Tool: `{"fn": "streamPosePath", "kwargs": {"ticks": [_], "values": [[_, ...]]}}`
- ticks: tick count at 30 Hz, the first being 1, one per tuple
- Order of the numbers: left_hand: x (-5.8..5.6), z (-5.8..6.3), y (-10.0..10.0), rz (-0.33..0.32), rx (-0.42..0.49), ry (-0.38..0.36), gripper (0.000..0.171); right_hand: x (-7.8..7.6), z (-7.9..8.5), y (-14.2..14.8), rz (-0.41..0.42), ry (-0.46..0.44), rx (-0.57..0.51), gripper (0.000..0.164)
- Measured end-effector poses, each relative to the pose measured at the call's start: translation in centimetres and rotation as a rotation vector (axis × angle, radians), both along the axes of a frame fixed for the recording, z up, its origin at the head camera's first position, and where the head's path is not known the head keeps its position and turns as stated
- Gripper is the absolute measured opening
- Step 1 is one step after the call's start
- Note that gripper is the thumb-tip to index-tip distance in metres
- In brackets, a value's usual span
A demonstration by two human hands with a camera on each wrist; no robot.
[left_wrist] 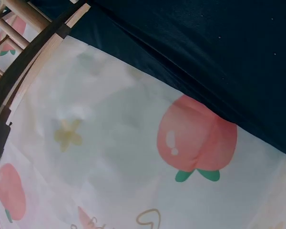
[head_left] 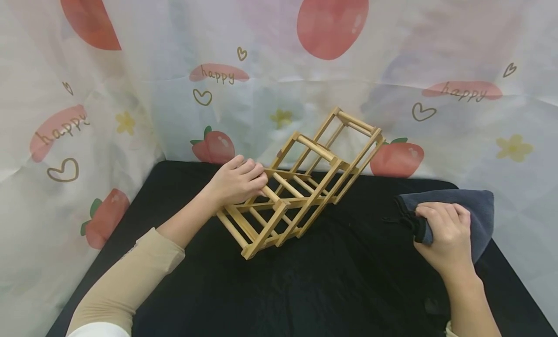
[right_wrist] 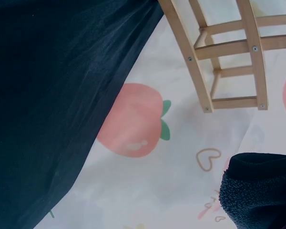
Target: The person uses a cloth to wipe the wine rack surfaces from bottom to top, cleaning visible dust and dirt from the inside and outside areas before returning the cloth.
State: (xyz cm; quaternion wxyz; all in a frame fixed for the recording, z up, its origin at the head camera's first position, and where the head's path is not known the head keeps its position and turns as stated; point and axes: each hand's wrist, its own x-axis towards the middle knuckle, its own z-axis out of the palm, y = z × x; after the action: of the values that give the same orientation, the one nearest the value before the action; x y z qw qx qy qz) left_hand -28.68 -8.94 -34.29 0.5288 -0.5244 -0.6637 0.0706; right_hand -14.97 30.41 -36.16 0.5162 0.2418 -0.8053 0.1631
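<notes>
My left hand [head_left: 241, 181] grips a tilted wooden rack [head_left: 316, 148] by its near left end, fingers curled over a bar. The rack is a light frame of slats and round rods, with its far end raised toward the upper right. Off to the right, my right hand [head_left: 445, 233] clutches a bunched dark blue-grey cloth [head_left: 481, 216], apart from the rack in the head view. In the right wrist view the cloth [right_wrist: 257, 191] looks fuzzy, and the rack's slatted end [right_wrist: 229, 49] shows above it. Part of the rack [left_wrist: 26, 14] enters the left wrist view's upper left corner.
A black cloth covers the table [head_left: 331, 288] beneath both hands. Behind and to the left hangs a pale curtain [head_left: 266, 99] printed with fruit, hearts and flowers, close behind the table's far edge.
</notes>
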Motion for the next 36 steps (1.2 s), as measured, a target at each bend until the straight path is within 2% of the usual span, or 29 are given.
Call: {"fn": "streamPosePath", "kwargs": {"ticks": [5, 15, 23, 36], "values": [[0.7, -0.1, 0.2, 0.010, 0.012, 0.012, 0.036, 0.1, 0.0, 0.0, -0.016, -0.008, 0.008, 0.035], [3.4, -0.1, 0.6, 0.143, 0.019, -0.022, 0.033, 0.2, 0.0, 0.1, -0.021, -0.024, 0.015, 0.035], [5.3, 0.0, 1.4, 0.196, 0.062, -0.025, 0.036, 0.2, -0.1, 0.1, -0.023, -0.028, 0.012, 0.035], [7.9, -0.2, 4.2, 0.328, 0.108, -0.022, 0.036, -0.1, -0.3, 0.3, -0.028, -0.043, 0.019, 0.036]]}}
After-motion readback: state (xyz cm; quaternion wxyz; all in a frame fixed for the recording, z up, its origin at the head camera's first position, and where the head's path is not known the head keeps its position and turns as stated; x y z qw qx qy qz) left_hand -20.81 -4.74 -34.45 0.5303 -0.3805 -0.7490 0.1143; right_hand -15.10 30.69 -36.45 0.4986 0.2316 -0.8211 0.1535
